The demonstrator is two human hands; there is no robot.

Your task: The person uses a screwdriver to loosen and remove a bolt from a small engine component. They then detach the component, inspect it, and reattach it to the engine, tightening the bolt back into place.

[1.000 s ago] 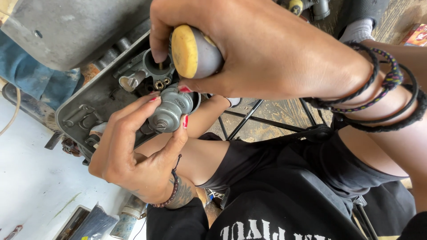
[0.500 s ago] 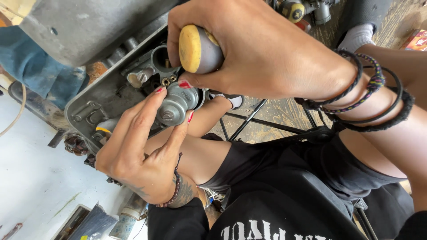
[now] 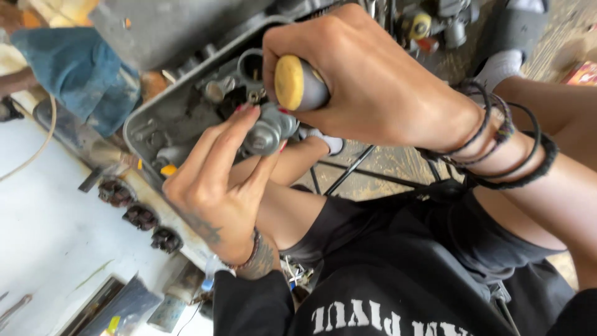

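Far left: blue cloth (image 3: 81, 74) bunched at top, white bench surface (image 3: 43, 236) below it w/ three dark, grimy round bits (image 3: 140, 216) in a diagonal row along its edge. Next over, a grey metal tray (image 3: 140, 127), shallow, greasy, w/ assorted small engine parts inside; a short metal tube/sleeve (image 3: 252, 62) stands at its upper end.

Left hand (image 3: 211, 186) comes up from bottom centre, tattooed wrist, red nails, fingers pinched shut round a small grey metal part (image 3: 268, 129). Part is cast alloy, dull silver, stubby, w/ a round boss and a central screw or cap facing the camera; looks like a carb-type fitting, but view's too tight to be sure. It sits over the tray's near edge, just above the person's knee, held mid-air, not resting on anything I can see.

Right hand (image 3: 373, 93) comes in from the right, fist clamped tight on a screwdriver handle (image 3: 298, 84): grey grip, yellow butt end pointing at camera. Shaft and tip hidden behind the hand and part, so can't tell where tip sits. Handle's just above and touching-close to the part; the two hands nearly meet there.

Right wrist has several dark bracelets (image 3: 497, 134). Below: black shorts and black shirt (image 3: 398, 292) w/ white lettering.
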